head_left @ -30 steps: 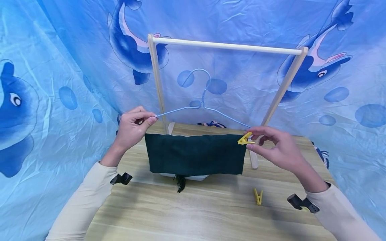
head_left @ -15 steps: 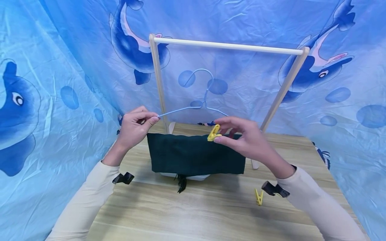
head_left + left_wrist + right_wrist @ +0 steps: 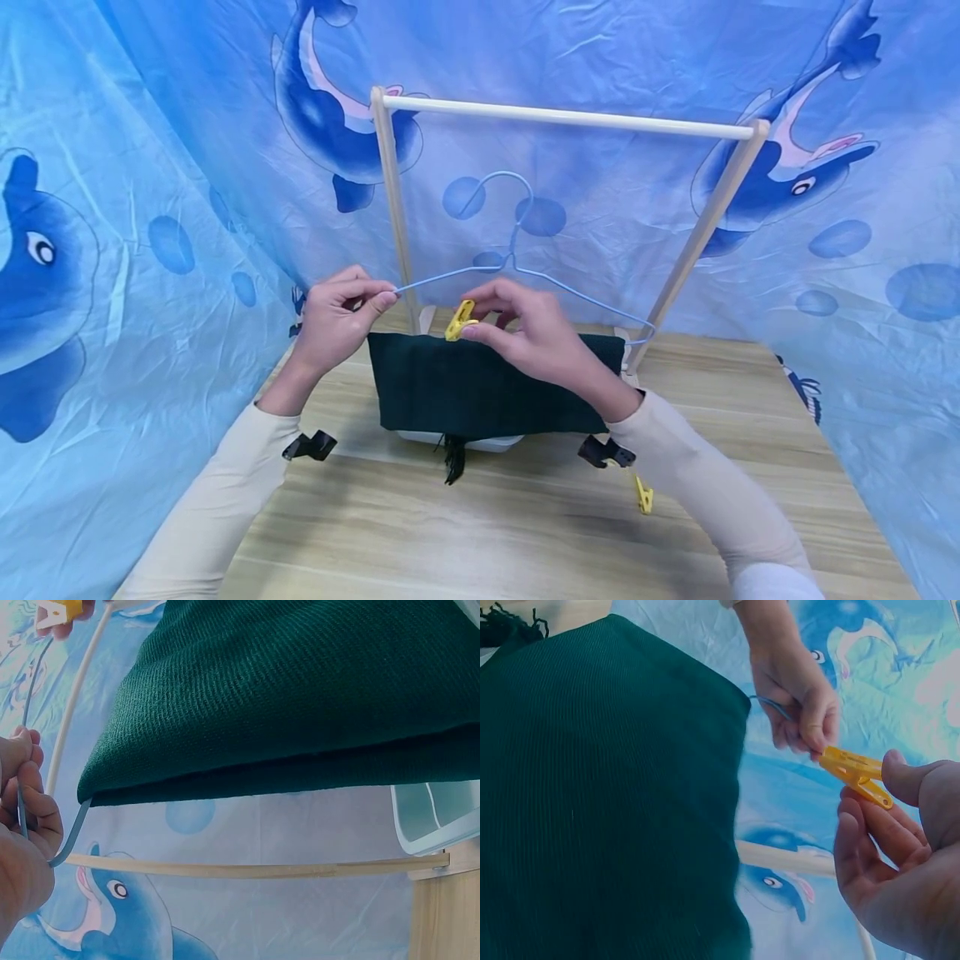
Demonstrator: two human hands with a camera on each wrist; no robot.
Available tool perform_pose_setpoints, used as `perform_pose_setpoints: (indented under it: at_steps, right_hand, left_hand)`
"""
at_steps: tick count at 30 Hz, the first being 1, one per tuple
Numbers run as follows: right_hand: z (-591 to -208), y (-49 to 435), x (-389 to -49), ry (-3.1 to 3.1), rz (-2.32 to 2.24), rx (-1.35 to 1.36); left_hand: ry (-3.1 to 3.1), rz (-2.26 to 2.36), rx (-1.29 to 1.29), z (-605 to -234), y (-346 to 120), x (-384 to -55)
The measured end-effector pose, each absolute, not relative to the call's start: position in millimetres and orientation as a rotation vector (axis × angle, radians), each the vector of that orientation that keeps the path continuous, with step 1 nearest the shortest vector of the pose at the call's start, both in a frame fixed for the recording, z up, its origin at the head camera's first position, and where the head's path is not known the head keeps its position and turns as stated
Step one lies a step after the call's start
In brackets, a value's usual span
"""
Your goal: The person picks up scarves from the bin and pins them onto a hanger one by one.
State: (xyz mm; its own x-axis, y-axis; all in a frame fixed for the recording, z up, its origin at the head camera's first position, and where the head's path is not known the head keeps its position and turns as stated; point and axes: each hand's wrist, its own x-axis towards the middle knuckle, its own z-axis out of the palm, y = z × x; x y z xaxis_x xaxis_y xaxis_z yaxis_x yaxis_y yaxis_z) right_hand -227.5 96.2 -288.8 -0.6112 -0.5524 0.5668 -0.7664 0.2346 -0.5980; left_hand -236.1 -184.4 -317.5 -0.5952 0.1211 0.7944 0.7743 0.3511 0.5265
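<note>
My left hand point(image 3: 337, 321) pinches the left end of a light blue wire hanger point(image 3: 573, 293) between thumb and fingers. A folded dark green scarf point(image 3: 480, 387) hangs over the hanger's bottom bar, with a dark tassel point(image 3: 454, 460) below it. In my right hand point(image 3: 528, 329) a yellow clothespin point(image 3: 459, 321) is pinched, over the scarf's upper edge in the head view. The right wrist view has the clothespin point(image 3: 855, 776) between thumb and fingers, near the other hand point(image 3: 799, 705). The hanger's hook stands upright, off the rack's rod.
Behind the hanger stands a wooden rack with a white top rod point(image 3: 570, 117). Another yellow clothespin point(image 3: 644, 496) lies on the wooden table point(image 3: 480, 542), partly behind my right sleeve. A pale tray point(image 3: 498, 444) sits under the scarf. Blue dolphin-print cloth surrounds the table.
My right hand has left the hanger's right end and moved left across the scarf, carrying the clothespin. The hanger's right end now shows. My left hand stays in place.
</note>
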Motion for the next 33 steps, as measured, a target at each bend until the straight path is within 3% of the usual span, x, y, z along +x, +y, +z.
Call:
perform_pose_setpoints:
  at_steps: [33]
  right_hand:
    - [-315, 10, -255, -2.227, 1.360, 1.154]
  left_hand:
    - [-1.978, -1.256, -0.783, -317, -185, -233]
